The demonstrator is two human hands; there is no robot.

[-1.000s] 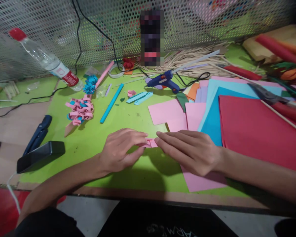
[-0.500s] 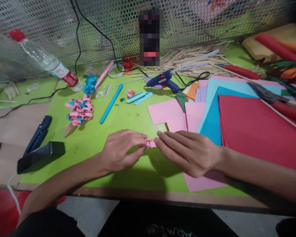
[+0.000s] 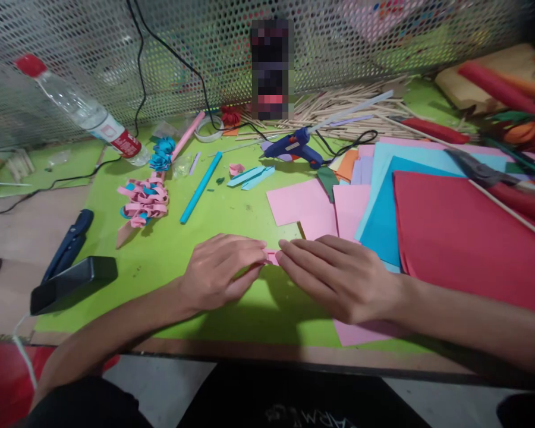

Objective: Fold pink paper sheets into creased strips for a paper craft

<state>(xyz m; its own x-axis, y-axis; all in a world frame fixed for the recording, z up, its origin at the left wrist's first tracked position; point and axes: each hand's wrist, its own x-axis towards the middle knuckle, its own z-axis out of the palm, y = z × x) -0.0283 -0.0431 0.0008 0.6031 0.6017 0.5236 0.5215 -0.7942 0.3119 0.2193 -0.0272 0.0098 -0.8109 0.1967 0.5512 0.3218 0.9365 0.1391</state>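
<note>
Between my two hands, over the green tabletop, is a small folded piece of pink paper (image 3: 271, 257). The fingertips of my left hand (image 3: 225, 267) pinch its left end. At its right end, the fingers of my right hand (image 3: 336, 270) lie close together and press on the paper, the thumb hidden beneath. Only a short middle stretch of the paper shows; both ends are covered by fingers. Pink sheets (image 3: 303, 205) lie just beyond and partly under my right hand. A blue paper tube (image 3: 200, 187) rests beyond my left hand.
A blue glue gun (image 3: 292, 145) lies behind, near wooden sticks (image 3: 339, 110). Red sheets (image 3: 463, 232) and pliers (image 3: 485, 172) are at right. On the left are a pink and blue paper craft (image 3: 145, 199), a water bottle (image 3: 93, 122), a stapler (image 3: 69, 244) and a black box (image 3: 74, 285).
My hands have drawn slightly closer together, so less of the pink paper shows between them. Other things stay where they were.
</note>
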